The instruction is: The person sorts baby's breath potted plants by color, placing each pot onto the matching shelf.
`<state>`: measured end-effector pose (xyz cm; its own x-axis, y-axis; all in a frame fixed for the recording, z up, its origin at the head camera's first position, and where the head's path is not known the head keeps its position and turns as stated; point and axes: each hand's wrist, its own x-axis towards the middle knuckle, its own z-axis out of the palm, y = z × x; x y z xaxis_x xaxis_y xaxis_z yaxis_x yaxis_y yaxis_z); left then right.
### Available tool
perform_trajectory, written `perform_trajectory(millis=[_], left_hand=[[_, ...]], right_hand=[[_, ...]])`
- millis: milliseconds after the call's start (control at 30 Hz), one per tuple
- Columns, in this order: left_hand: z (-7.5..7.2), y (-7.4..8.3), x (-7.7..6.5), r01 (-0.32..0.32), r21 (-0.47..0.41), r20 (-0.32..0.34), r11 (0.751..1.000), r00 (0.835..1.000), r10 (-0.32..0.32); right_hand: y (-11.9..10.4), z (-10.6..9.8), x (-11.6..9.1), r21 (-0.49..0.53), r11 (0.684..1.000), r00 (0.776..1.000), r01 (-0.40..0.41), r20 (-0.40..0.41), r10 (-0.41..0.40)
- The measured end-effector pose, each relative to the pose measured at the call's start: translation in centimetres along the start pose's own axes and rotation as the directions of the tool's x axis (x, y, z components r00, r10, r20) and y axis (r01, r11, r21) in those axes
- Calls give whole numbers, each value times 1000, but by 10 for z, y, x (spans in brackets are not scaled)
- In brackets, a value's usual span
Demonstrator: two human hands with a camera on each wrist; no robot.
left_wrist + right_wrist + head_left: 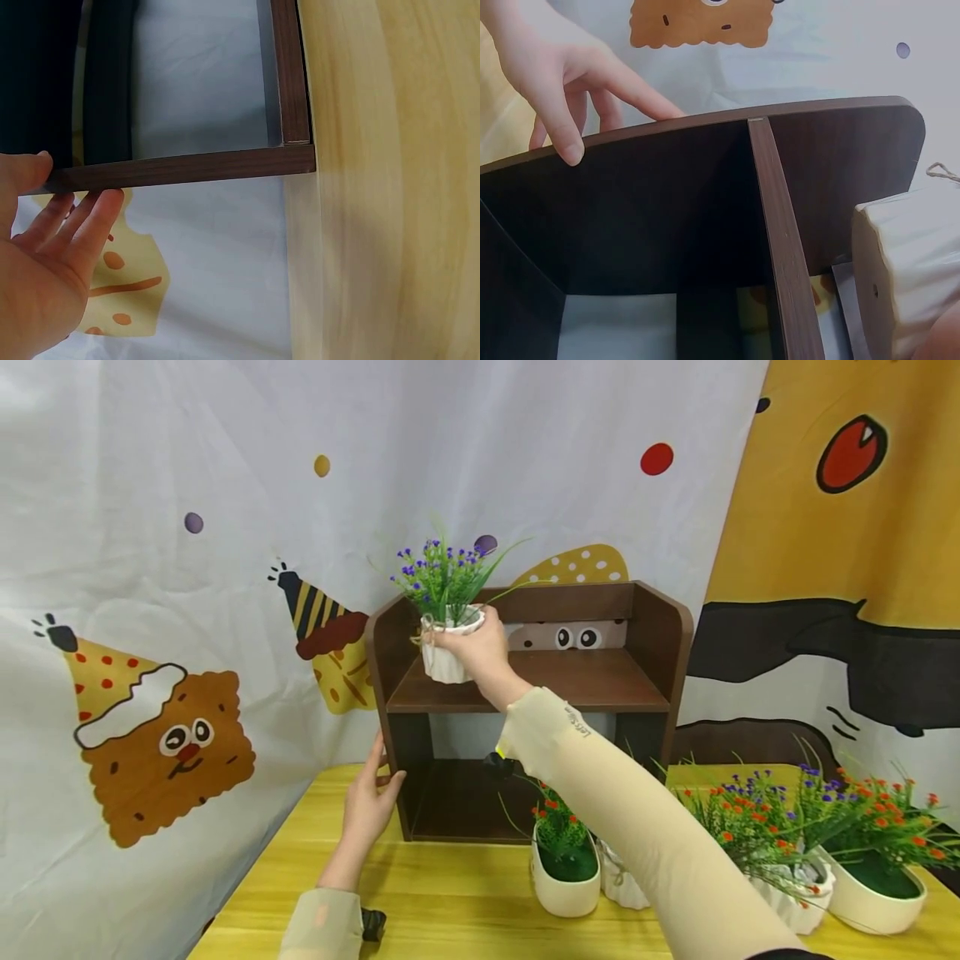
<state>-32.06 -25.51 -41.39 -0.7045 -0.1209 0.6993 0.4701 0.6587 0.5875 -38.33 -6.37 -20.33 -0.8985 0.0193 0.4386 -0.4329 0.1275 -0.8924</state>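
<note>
My right hand (487,652) grips a white ribbed flowerpot (447,656) with purple flowers (435,564) and a twine bow. The pot is upright at the left of the upper level of a dark brown two-tier shelf (555,681). In the right wrist view the underside of the pot (874,289) shows, beside the middle board. My left hand (369,802) pinches the shelf's left side panel (187,165) low down, thumb on one face and fingers on the other.
A cream oval planter with red flowers (566,885) stands before the shelf, beside a white pot (622,885) partly behind my right sleeve. At the right are another white pot (802,902) and an oval planter (877,906). A printed curtain (247,527) hangs behind the wooden table (465,893).
</note>
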Motion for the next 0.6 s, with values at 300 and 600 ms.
perform_trajectory(millis=[300, 600], left_hand=[[1, 0, 1, -15, 15, -7, 1000, 1000, 15], [2, -3, 0, -18, 3, -13, 1000, 1000, 18]], right_hand=[[1, 10, -3, -22, 1000, 1000, 22, 12, -22], [7, 20, -5, -78, 997, 1000, 13, -9, -14]])
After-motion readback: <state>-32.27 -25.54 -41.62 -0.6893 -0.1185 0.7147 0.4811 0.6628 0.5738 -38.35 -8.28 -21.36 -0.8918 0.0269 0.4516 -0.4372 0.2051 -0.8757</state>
